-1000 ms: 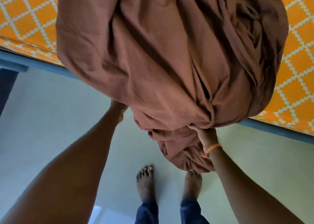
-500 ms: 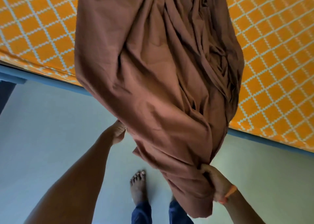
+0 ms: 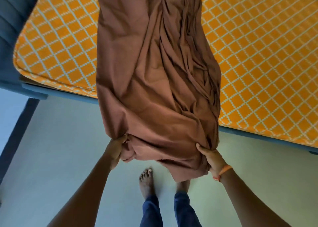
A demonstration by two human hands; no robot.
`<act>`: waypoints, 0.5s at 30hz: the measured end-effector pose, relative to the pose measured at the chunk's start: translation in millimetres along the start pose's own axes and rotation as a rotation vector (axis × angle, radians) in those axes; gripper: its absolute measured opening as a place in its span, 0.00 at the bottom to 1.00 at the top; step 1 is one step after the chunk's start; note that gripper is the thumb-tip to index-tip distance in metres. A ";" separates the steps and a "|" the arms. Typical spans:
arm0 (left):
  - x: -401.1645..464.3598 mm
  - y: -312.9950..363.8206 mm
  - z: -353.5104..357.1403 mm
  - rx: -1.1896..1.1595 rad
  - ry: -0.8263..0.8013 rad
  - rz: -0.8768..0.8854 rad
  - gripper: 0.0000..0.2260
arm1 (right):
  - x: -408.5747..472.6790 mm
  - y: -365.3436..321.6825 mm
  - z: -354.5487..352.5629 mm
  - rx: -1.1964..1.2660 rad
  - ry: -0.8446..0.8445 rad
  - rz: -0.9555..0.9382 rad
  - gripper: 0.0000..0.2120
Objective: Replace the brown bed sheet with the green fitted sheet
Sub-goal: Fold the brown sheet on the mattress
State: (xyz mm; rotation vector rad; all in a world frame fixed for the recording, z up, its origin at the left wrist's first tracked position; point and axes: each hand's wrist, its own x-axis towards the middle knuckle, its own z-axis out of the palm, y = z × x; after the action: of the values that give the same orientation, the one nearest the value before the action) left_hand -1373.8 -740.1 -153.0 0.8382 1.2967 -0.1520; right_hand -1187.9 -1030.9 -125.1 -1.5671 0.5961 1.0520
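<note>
- My left hand (image 3: 115,148) grips the near left end of the brown bed sheet (image 3: 154,75), fingers curled into a gathered bunch of the cloth.
- My right hand (image 3: 212,158) pinches the near right end, thumb lying on top of the folds and the other fingers tucked underneath; an orange band (image 3: 223,171) circles that wrist.
- Both of my arms reach forward from the bottom of the view, roughly straight, with the hands apart and the sheet's end stretched between them.
- A loose flap of the sheet hangs below my right hand, partly covering my right foot (image 3: 183,185); my left foot (image 3: 146,183) stands bare on the floor beside it.
- From my hands the sheet runs away from me as one long, creased bundle, crossing the bed's edge and lying over the middle of the mattress up to the top of the view.
- The mattress (image 3: 258,63) is orange with a pale diamond grid, uncovered on both sides of the sheet.
- A blue bed frame (image 3: 34,92) borders the mattress along its near edge and rises as a padded panel at the left.
- The floor (image 3: 60,149) beneath me is pale and smooth.
- I cannot see the green fitted sheet.
</note>
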 end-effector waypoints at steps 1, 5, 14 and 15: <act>-12.4 5.8 -2.3 -0.003 0.034 0.013 0.11 | -10.3 -6.6 5.0 0.000 0.024 -0.029 0.26; -65.2 39.7 -10.7 0.010 0.076 0.061 0.10 | -57.6 -44.7 14.4 0.040 -0.006 -0.101 0.30; -175.7 140.3 -7.6 -0.038 -0.268 0.325 0.21 | -140.5 -136.8 28.5 0.228 -0.153 -0.157 0.40; -184.0 149.4 -5.5 -0.019 -0.299 0.321 0.22 | -147.2 -147.1 31.6 0.243 -0.164 -0.161 0.38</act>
State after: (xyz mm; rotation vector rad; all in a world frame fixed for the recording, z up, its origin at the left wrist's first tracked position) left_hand -1353.6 -694.9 78.8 0.9565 0.8705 -0.0084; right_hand -1147.4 -983.9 76.1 -1.2811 0.4580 0.9386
